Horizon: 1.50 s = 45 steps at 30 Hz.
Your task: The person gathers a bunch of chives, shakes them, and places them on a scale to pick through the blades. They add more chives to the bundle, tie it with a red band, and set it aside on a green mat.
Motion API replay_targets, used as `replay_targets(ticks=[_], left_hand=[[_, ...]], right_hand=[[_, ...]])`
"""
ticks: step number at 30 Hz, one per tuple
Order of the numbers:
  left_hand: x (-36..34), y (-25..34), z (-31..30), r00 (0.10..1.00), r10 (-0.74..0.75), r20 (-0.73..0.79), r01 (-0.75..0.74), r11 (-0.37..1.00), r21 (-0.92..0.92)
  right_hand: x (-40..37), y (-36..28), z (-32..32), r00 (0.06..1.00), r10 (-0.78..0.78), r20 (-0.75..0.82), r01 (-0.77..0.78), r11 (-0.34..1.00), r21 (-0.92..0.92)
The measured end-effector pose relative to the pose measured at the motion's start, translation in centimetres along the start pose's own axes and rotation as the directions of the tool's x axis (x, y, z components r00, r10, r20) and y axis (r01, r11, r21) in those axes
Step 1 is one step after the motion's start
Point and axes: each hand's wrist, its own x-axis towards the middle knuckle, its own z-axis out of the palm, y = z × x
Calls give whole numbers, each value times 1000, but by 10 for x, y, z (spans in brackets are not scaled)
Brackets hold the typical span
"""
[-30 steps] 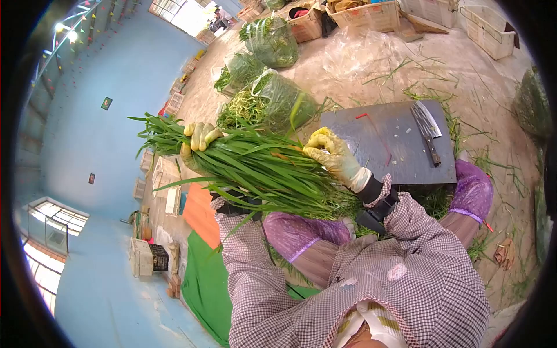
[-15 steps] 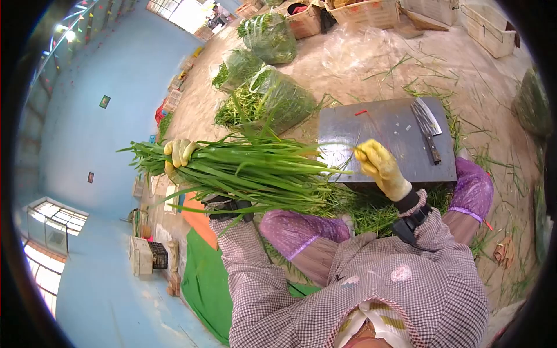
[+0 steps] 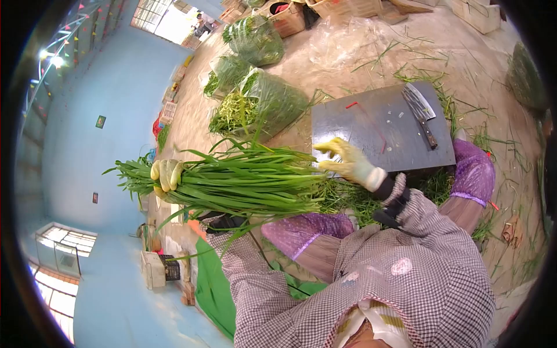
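Note:
My left hand (image 3: pixel 167 176), in a yellowish glove, is wrapped round a thick bunch of long green chives (image 3: pixel 249 177) near one end. The bunch is held sideways above my left knee, its loose blades fanning towards the right. Just beyond those blade ends is my right hand (image 3: pixel 348 163), also gloved. Its fingers are apart with nothing visible between them, beside the near left edge of a low grey-topped table (image 3: pixel 348 127). A broad-bladed knife (image 3: pixel 419 115) with a dark handle lies on the table's right side.
Clear plastic bags of greens (image 3: pixel 278 104) stand on the floor beyond the table. Loose green trimmings (image 3: pixel 342 197) lie between my legs and around the table. Crates (image 3: pixel 287 20) line the far side, and a green sheet (image 3: pixel 214 284) covers floor at left.
My right hand has moved left towards the chives, and its fingers have gone from pinched around a thin blade to spread. The left hand still grips the bunch, slightly farther left.

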Motion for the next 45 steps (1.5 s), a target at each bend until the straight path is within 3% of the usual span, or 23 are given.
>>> replay_targets(ticks=[3,8,11,12,15,16,17,19,20,21,22,23,25,27,29,33,34,36,37,39,41,44,45], left_hand=[[0,-19,13,999,-34,40,36,998,-45],[-3,-43,33,995,-61,84,69,993,-96],[-6,-34,24,986,-111,122,121,990,-76],[-8,-29,19,984,-117,135,127,989,-71],[-11,-21,13,986,-107,129,117,991,-70],[-12,-21,14,987,-103,126,112,991,-72],[-12,-20,14,988,-99,122,108,991,-73],[-13,-18,15,991,-89,101,97,992,-75],[-14,-16,14,993,-80,91,87,993,-77],[-15,-13,13,994,-72,80,78,994,-78],[-16,-10,12,996,-65,64,70,994,-79],[-16,-8,11,997,-58,49,62,995,-80],[-16,-4,8,999,-46,24,47,996,-79],[-16,2,4,999,-32,-1,31,997,-75],[-18,9,0,999,-16,-27,14,997,-75],[-25,27,-8,996,33,-88,-39,997,-61],[-29,32,-9,993,46,-106,-53,997,-62],[-37,43,-9,988,75,-136,-83,995,-59],[-39,48,-9,982,99,-159,-109,993,-53],[-42,59,-11,980,135,-144,-137,991,-5],[-46,65,-15,976,172,-132,-164,984,68],[-52,64,-26,954,287,-86,-252,924,288],[-53,63,-31,938,343,-55,-295,871,393]], right_hand=[[17,-2,28,989,137,56,-148,901,408],[1,7,23,999,-45,22,42,992,119],[-22,11,23,998,65,5,-65,971,231],[-29,20,21,998,40,-50,-36,997,70],[-66,79,13,937,336,102,-344,935,84],[-79,97,9,886,304,349,-131,888,-442],[-87,109,4,745,386,544,246,600,-761],[-88,100,-13,342,783,520,-6,555,-832],[-84,93,-21,428,706,565,-124,664,-737],[-85,87,-23,695,484,531,-86,790,-608],[-74,86,-15,816,369,445,-242,917,-317],[-61,86,-6,868,240,435,-329,933,142],[-32,63,16,945,72,320,-275,703,656],[-5,28,24,955,28,294,-266,514,816],[14,9,23,928,34,372,-341,482,807],[15,29,22,956,265,125,-280,697,661],[11,46,22,936,345,72,-295,655,695],[-14,110,10,878,443,182,-470,871,146],[-38,140,10,883,384,271,-339,919,-199],[-75,180,11,677,407,613,186,711,-678],[-73,134,-1,650,498,575,52,725,-687],[-14,157,16,739,641,206,-408,670,-621],[-8,171,25,844,535,22,-387,638,-666]])
